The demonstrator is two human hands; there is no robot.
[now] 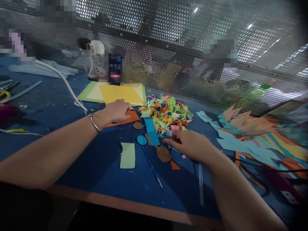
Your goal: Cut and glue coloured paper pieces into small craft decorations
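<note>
My left hand (117, 110), fingers curled, rests over an orange paper piece (131, 118) by the front edge of a stack of coloured sheets (117, 89). Whether it grips anything is hidden. My right hand (186, 142) is closed on what look like small scissors (166, 137), mostly covered by the fingers, at the front of a heap of small paper cuttings (168, 110). Between the hands lie a blue paper strip (152, 132), a blue paper disc (141, 140), two brown discs (164, 154) (138, 125), a pale green paper piece (127, 155) and a blue pen (152, 168).
A perforated metal screen (163, 48) closes off the back. Bottles (98, 61) and a lit phone (115, 69) stand before it. A white cable (64, 80) crosses at left. Paper strips (250, 141) and dark cables (262, 168) lie at right. The table's front edge (115, 203) is near me.
</note>
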